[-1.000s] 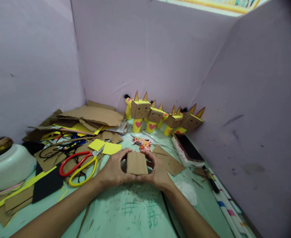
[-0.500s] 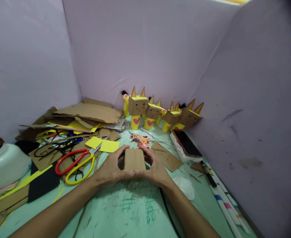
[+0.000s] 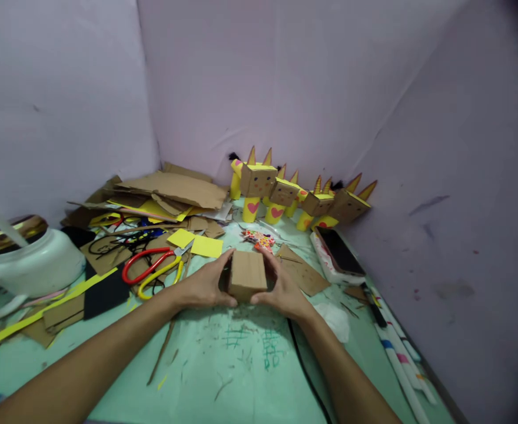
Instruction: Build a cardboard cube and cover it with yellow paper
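A small brown cardboard box (image 3: 248,274) is held low over the green table, between both hands. My left hand (image 3: 210,284) grips its left side, with the thumb at the near lower corner. On the right side, my right hand (image 3: 282,287) holds it the same way, thumb at the near corner and fingers along the far side. The box's top and front faces show. Just beyond it lies a patterned red and white piece (image 3: 259,239). Two yellow paper squares (image 3: 206,247) and red and yellow scissors (image 3: 153,268) lie to the left of my left hand.
Cardboard scraps (image 3: 175,188) pile up at the back left, near a white pot (image 3: 42,265). Yellow cardboard figures (image 3: 258,182) stand along the back wall. A phone (image 3: 341,252) on a white box, white marker-like sticks (image 3: 402,359) and crumpled tissue (image 3: 335,321) are on the right.
The camera view has shifted, so the scene sits further right. The box is tipped so its front face shows, and my thumbs have moved apart to its near corners.
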Action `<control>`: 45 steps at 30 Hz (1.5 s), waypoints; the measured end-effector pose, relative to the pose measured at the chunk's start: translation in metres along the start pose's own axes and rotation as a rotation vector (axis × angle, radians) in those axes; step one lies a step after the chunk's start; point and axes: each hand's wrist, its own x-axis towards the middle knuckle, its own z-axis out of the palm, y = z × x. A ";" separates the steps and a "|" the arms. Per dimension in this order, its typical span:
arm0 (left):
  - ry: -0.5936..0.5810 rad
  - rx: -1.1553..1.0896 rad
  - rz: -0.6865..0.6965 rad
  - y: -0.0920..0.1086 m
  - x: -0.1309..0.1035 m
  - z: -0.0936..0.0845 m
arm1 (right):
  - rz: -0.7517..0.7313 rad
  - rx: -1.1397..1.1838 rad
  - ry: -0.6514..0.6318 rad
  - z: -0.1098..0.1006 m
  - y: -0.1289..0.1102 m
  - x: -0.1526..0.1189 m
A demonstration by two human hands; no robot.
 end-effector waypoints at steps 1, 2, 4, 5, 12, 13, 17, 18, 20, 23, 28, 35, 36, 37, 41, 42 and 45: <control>0.003 0.014 0.010 0.000 -0.001 0.000 | 0.002 0.005 -0.002 0.001 0.000 -0.001; 0.024 0.020 0.012 0.001 -0.001 0.000 | 0.010 0.010 0.012 0.001 -0.001 -0.002; 0.086 0.016 0.003 0.004 -0.001 -0.001 | 0.036 0.032 0.068 0.003 -0.005 -0.004; 0.114 0.014 -0.004 0.006 -0.001 -0.002 | 0.045 0.056 0.094 0.003 -0.008 -0.004; 0.197 -0.480 -0.103 0.015 -0.003 -0.008 | 0.287 0.588 0.291 0.012 -0.031 -0.004; 0.222 -0.533 -0.130 0.015 -0.003 -0.008 | 0.319 0.620 0.321 0.014 -0.034 -0.004; 0.241 -0.585 -0.183 0.013 -0.002 -0.005 | 0.369 0.618 0.285 0.021 -0.038 -0.004; 0.229 -0.596 -0.191 0.013 -0.002 -0.003 | 0.352 0.600 0.271 0.023 -0.037 -0.005; 0.196 -0.619 -0.209 0.014 -0.002 0.002 | 0.307 0.531 0.255 0.026 -0.034 -0.005; 0.180 -0.647 -0.238 0.016 -0.002 0.007 | 0.242 0.400 0.222 0.028 -0.028 -0.008; 0.192 -0.658 -0.234 0.017 -0.002 0.004 | 0.133 0.292 0.129 0.029 -0.031 -0.011; 0.171 -0.688 -0.228 0.017 -0.003 0.003 | 0.150 0.265 0.146 0.028 -0.041 -0.010; 0.189 -0.687 -0.248 0.017 -0.003 0.003 | 0.153 0.266 0.146 0.028 -0.041 -0.010; 0.200 -0.688 -0.267 0.017 -0.003 0.004 | 0.155 0.268 0.143 0.028 -0.041 -0.010; 0.202 -0.704 -0.282 0.016 -0.002 0.004 | 0.141 0.329 0.054 0.027 -0.038 -0.010; 0.201 -0.711 -0.273 0.015 -0.002 0.003 | 0.132 0.342 0.030 0.026 -0.037 -0.010; 0.167 -0.726 -0.222 0.013 0.000 0.003 | 0.114 0.316 0.013 0.024 -0.035 -0.010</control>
